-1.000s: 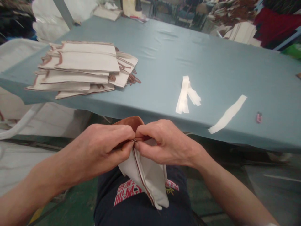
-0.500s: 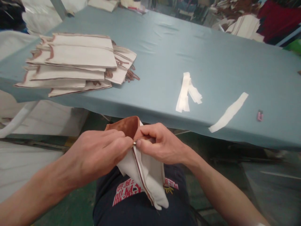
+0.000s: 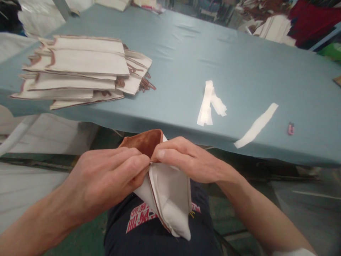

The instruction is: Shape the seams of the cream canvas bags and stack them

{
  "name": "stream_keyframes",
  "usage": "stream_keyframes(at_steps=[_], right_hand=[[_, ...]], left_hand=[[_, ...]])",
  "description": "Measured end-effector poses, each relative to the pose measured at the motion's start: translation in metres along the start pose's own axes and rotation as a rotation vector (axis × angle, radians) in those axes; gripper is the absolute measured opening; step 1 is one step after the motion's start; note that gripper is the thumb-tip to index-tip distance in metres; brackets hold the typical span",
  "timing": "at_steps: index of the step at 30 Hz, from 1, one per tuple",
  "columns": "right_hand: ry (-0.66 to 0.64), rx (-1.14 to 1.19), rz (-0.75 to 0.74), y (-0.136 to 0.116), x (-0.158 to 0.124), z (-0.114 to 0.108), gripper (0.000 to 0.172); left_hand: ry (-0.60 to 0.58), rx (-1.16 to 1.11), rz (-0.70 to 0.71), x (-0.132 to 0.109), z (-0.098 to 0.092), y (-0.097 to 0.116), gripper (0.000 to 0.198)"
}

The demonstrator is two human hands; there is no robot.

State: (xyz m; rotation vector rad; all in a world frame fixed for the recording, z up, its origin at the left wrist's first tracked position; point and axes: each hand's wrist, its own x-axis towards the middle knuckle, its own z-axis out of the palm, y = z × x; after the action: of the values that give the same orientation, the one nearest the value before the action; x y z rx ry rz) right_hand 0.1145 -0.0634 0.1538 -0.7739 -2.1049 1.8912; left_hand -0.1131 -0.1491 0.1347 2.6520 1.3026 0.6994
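Observation:
Both my hands hold a white cloth pouch [image 3: 170, 199] with brown trim and a brown suede-like top flap [image 3: 142, 141] over my lap, below the table's near edge. My left hand [image 3: 106, 177] pinches the pouch's top edge from the left, fingers closed. My right hand [image 3: 186, 158] pinches the same edge from the right, thumb and fingers pressed together. The fingertips of the two hands meet at the pouch's opening, where a small metal part shows. The pouch hangs down and bulges open below the hands.
A blue-grey covered table [image 3: 239, 71] spreads ahead. A stack of flat white pouches with brown trim [image 3: 80, 69] lies at its left. White cloth strips [image 3: 209, 103] and a longer strip [image 3: 256, 125] lie near the front edge, with a small pink item [image 3: 290, 128] to the right.
The pouch has opened wider below my hands and its white side now bulges out. My right hand has shifted slightly up and over the top edge. The view dipped a little.

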Motion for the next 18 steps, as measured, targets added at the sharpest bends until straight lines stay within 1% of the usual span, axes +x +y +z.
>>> stream_keyframes(at_steps=[3,5,9,11,14,18], right_hand=[[-0.095,-0.014,0.027,-0.001,0.0,-0.004,0.018],[-0.112,-0.044,0.015,0.0,0.002,-0.005,0.014],[-0.066,-0.192,-0.036,-0.004,0.006,-0.005,0.019],[-0.04,-0.248,-0.057,-0.007,0.007,-0.005,0.02],[-0.024,-0.263,-0.073,-0.006,0.008,-0.005,0.021],[-0.046,-0.208,-0.117,0.003,0.009,-0.005,0.025]], left_hand=[[0.027,-0.1,-0.079,0.006,-0.007,0.002,0.017],[-0.016,-0.188,-0.122,0.011,-0.013,0.0,0.017],[-0.206,-0.41,-0.199,0.025,-0.027,-0.009,0.018],[-0.274,-0.473,-0.231,0.032,-0.031,-0.015,0.016],[-0.318,-0.503,-0.263,0.04,-0.033,-0.021,0.019],[-0.354,-0.586,-0.327,0.041,-0.031,-0.022,0.022]])
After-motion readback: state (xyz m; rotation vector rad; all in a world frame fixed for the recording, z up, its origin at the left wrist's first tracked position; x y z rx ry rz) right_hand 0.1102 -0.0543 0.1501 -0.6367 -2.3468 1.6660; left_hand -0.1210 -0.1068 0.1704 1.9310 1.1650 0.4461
